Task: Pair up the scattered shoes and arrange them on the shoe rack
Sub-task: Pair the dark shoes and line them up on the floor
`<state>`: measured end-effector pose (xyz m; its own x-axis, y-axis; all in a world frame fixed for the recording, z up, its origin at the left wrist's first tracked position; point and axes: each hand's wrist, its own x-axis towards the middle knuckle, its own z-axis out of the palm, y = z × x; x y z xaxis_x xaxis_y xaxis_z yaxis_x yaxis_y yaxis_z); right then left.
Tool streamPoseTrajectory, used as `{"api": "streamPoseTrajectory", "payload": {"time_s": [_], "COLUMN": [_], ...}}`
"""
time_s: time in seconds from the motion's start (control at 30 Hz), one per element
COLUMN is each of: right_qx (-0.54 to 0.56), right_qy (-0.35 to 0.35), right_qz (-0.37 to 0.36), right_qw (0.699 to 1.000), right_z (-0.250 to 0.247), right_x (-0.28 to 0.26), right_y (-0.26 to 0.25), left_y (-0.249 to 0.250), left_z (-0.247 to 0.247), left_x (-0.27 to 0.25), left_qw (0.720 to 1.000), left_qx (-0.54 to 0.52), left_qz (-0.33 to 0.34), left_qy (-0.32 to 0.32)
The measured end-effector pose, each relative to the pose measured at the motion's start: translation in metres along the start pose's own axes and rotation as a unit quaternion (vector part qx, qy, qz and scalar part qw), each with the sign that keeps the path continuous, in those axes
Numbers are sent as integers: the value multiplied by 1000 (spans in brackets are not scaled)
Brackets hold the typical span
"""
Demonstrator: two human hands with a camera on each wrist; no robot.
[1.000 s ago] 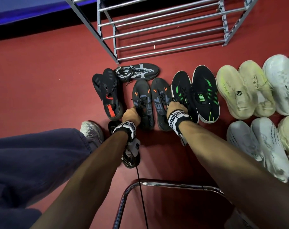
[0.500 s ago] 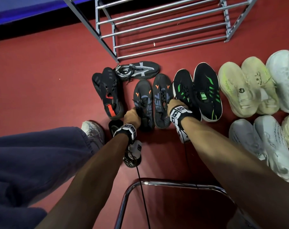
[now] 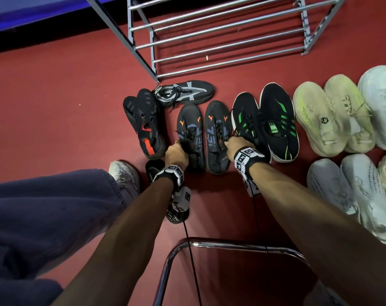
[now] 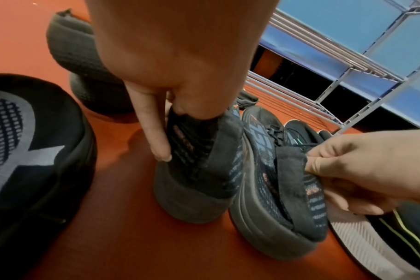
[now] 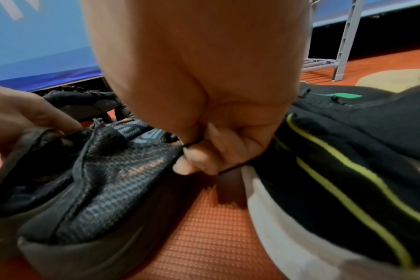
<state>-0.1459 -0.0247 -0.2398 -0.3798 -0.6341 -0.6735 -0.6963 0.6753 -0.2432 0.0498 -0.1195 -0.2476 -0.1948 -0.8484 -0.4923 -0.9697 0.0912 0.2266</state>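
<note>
My left hand pinched the heel collar of the left orange-marked shoe, one finger lying straight along the outside. My right hand pinched the heel collar of the right orange-marked shoe. Both shoes stood side by side on the red floor, just in front of the shoe rack, which had no shoes on it.

I thought the pinches were small, so a shoe could slip out when lifted. The loose laces might also catch on the green-striped pair just beside my right hand, or on a rack bar.

I counted two orange-marked shoes, two green-striped shoes, two black shoes with red tabs and one dark shoe with grey stripes near the rack's front corner. Another dark shoe hid partly under my left wrist. Pale shoes lay toward the right; I saw about seven, some cut off.
</note>
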Motion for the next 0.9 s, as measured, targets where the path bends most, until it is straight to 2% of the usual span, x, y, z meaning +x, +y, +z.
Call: {"api": "streamPoseTrajectory", "payload": {"time_s": [0.13, 0.23, 0.33, 0.4, 0.47, 0.53, 0.6, 0.67, 0.83, 0.9], "right_qx": [13, 54, 133, 221, 343, 425, 470, 500, 531, 531], "right_qy": [32, 23, 20, 32, 53, 58, 28, 0, -25, -18], "right_qz": [-4, -4, 0, 30, 77, 123, 144, 156, 165, 175], "right_qw": [999, 998, 991, 974, 935, 895, 871, 852, 831, 829], "right_z": [3, 1, -8, -19, -23, -23, -21, -25, -33, -32], "right_x": [-3, -2, 3, 4, 6, 9, 13, 17, 22, 25], "right_y": [4, 6, 11, 14, 20, 27, 32, 34, 34, 33], "left_y": [-4, -4, 1, 10, 26, 52, 78, 93, 89, 82], "left_z": [-1, -6, -19, -33, -50, -68, -81, -85, -82, -75], "left_x": [1, 4, 9, 17, 29, 45, 59, 77, 121, 135], "left_qw": [998, 995, 987, 976, 967, 963, 963, 959, 947, 946], "left_qx": [24, 48, 109, 150, 179, 225, 233, 244, 275, 291], "left_qz": [48, 78, 73, 63, 67, 94, 124, 145, 145, 123], "left_qy": [-19, -32, -92, -149, -170, -117, -48, -7, 80, 70]}}
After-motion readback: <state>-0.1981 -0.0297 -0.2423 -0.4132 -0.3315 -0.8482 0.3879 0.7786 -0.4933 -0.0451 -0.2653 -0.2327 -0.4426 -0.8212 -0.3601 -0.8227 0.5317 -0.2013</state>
